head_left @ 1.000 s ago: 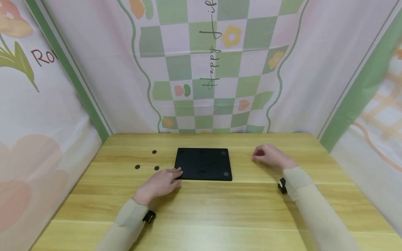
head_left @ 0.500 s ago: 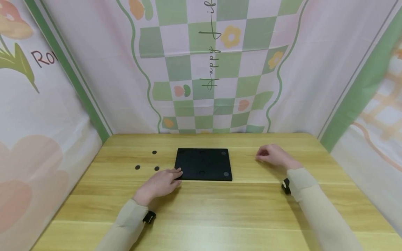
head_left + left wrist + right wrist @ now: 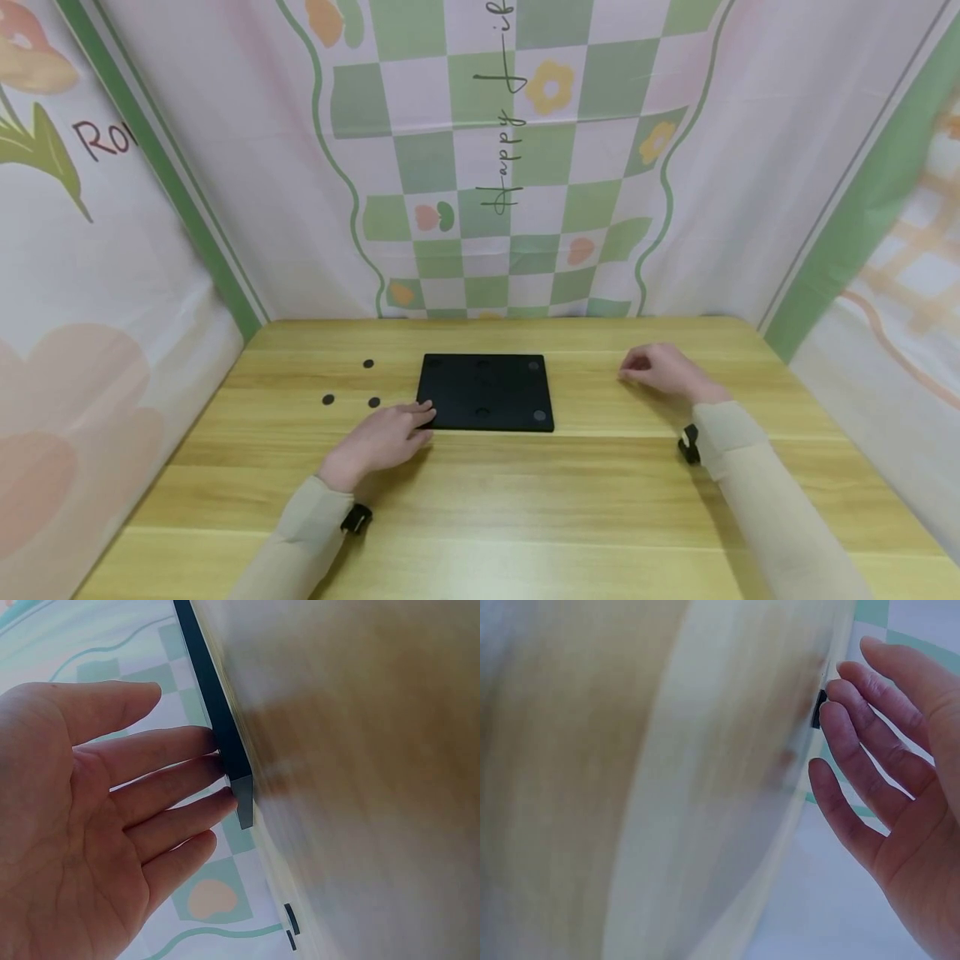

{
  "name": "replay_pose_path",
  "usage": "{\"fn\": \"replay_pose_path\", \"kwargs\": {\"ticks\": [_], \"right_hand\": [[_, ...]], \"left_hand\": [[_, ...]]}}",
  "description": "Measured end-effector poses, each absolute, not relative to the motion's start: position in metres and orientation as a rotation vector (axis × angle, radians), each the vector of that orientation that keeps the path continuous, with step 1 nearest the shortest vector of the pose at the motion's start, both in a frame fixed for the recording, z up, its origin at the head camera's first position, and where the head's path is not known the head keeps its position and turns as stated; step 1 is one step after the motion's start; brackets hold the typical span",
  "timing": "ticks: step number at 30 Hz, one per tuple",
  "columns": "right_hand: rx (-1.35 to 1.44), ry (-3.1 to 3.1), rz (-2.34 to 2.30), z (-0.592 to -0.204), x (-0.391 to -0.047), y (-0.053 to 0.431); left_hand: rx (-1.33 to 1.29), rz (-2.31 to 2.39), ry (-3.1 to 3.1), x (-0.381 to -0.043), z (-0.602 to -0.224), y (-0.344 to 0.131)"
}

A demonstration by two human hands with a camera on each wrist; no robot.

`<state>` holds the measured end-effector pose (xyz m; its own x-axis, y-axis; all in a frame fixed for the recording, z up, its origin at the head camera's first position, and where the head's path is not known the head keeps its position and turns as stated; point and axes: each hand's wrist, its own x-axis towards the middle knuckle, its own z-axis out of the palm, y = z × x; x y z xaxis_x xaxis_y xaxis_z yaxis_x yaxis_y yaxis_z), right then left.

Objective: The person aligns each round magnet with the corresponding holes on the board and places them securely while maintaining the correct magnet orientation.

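A flat black rectangular board (image 3: pixel 480 387) lies on the wooden table. My left hand (image 3: pixel 382 437) rests its straight fingertips on the board's near left corner; the left wrist view shows those fingers (image 3: pixel 180 784) against its edge, thumb apart. Two dark grey discs (image 3: pixel 540 415) sit at the board's right corners, and faint round marks show elsewhere on it. To the right of the board, my right hand (image 3: pixel 663 371) hovers low with loosely bent fingers. Nothing shows between its fingers and thumb in the right wrist view, where the board's dark end (image 3: pixel 819 709) appears just past the fingertips.
Three small dark discs lie left of the board: a far one (image 3: pixel 368 363), a left one (image 3: pixel 327 399) and one by the left hand (image 3: pixel 374 402). The wooden table (image 3: pixel 495 508) ends at a printed curtain (image 3: pixel 517 208) behind, with more cloth at both sides.
My right hand has drifted a little to the right, away from the board. The left hand, the board and the discs have stayed where they were.
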<state>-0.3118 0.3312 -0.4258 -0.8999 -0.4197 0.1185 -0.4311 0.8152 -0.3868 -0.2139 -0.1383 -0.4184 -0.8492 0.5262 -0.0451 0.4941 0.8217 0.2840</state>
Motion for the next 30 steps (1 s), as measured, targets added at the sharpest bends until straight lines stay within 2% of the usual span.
{"fn": "replay_pose_path", "kwargs": {"ticks": [30], "right_hand": [[0.591, -2.980, 0.658, -0.427, -0.312, 0.349]], "left_hand": [[0.809, 0.398, 2.872, -0.213, -0.417, -0.138]]}}
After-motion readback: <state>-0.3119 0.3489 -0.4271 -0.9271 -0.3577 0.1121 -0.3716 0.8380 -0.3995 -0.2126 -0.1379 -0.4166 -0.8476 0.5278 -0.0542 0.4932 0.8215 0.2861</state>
